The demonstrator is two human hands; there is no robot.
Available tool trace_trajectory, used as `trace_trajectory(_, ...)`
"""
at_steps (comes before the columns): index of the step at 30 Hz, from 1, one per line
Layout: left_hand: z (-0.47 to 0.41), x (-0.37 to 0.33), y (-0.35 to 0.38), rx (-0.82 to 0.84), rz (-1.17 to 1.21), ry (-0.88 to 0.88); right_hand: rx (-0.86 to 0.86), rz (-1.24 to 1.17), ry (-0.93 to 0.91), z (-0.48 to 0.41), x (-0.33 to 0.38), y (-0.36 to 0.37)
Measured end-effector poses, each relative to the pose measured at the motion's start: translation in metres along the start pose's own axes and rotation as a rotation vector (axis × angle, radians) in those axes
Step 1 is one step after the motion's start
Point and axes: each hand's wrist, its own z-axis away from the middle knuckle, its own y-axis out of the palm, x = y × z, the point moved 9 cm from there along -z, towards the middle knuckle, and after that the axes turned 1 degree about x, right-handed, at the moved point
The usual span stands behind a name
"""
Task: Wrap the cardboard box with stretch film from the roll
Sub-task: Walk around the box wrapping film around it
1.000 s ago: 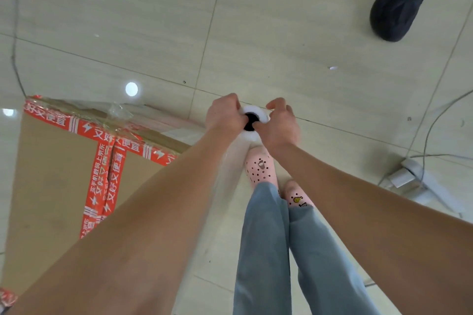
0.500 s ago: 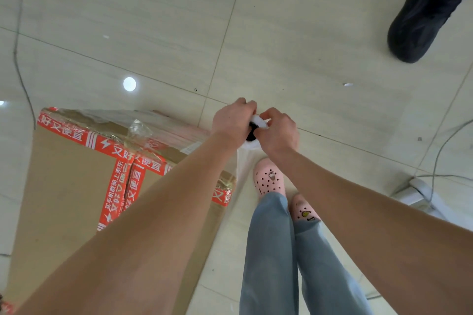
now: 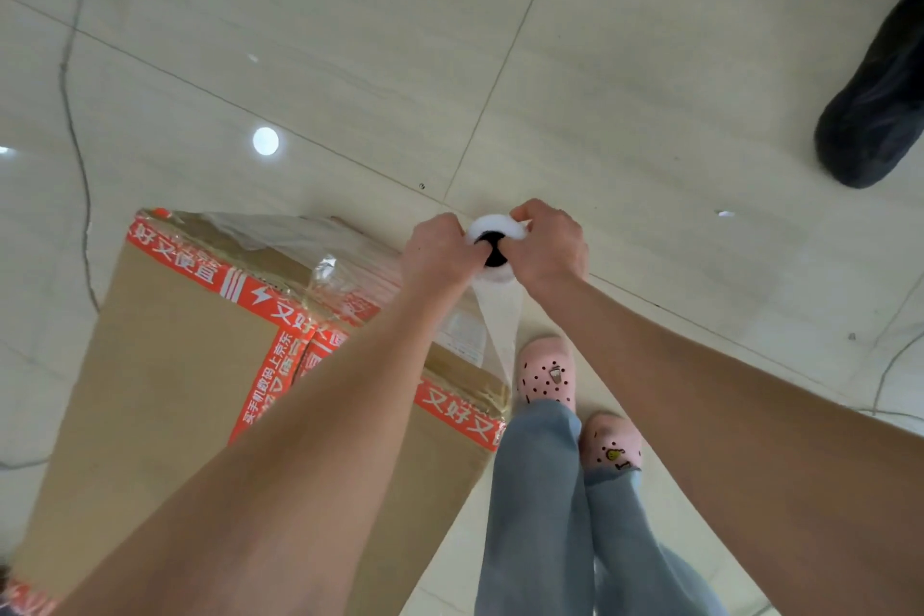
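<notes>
A: So, what is the largest thing here?
B: The pale beige tiled floor (image 3: 350, 40). On it, at the left, stands the tall brown cardboard box (image 3: 165, 390) with red printed tape (image 3: 235, 285) along its top edges.
A: And next to it?
B: The person's legs in light blue jeans (image 3: 540, 515), just beside the box. Far at the right is a black shoe (image 3: 875, 115).
A: Where is the film?
B: A clear stretch film sheet (image 3: 500, 315) runs down to the box's right corner; more film lies wrinkled over the far top edge.
A: And the hands?
B: The left hand (image 3: 440, 255) and the right hand (image 3: 550, 250) both grip, with curled fingers, the white film roll with dark core (image 3: 495, 235), one on each side. It is upright, above the floor, just beyond that corner.
A: Anything smaller?
B: Pink perforated clogs (image 3: 547, 373) below the roll.
</notes>
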Motion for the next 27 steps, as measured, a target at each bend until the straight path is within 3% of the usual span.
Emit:
trace_trajectory(3, -0.002, -0.004, -0.004, 0.024, -0.082, 0.067, 0.044, 0.050, -0.009, -0.004, 0.009, 0.005)
trace_trajectory(8, 0.002, -0.042, -0.002, 0.012, -0.311, 0.371, 0.070, 0.147, -0.058, 0.001, 0.013, 0.011)
trace_trajectory(12, -0.005, -0.051, -0.007, -0.017, -0.317, 0.382, 0.051, 0.174, -0.054, -0.007, 0.019, 0.004)
trace_trajectory(17, -0.029, -0.041, -0.023, -0.068, -0.114, 0.204, 0.097, 0.254, -0.134, -0.027, 0.051, -0.005)
trace_trajectory(22, -0.035, 0.004, -0.031, -0.110, 0.290, -0.168, 0.112, 0.251, -0.157, -0.043, 0.074, -0.007)
trace_trajectory(25, -0.034, 0.018, -0.031, -0.068, 0.344, -0.298, 0.153, 0.274, -0.168, -0.054, 0.090, -0.002)
trace_trajectory(27, -0.038, 0.015, -0.036, -0.056, 0.309, -0.266, 0.176, 0.314, -0.186, -0.059, 0.099, -0.001)
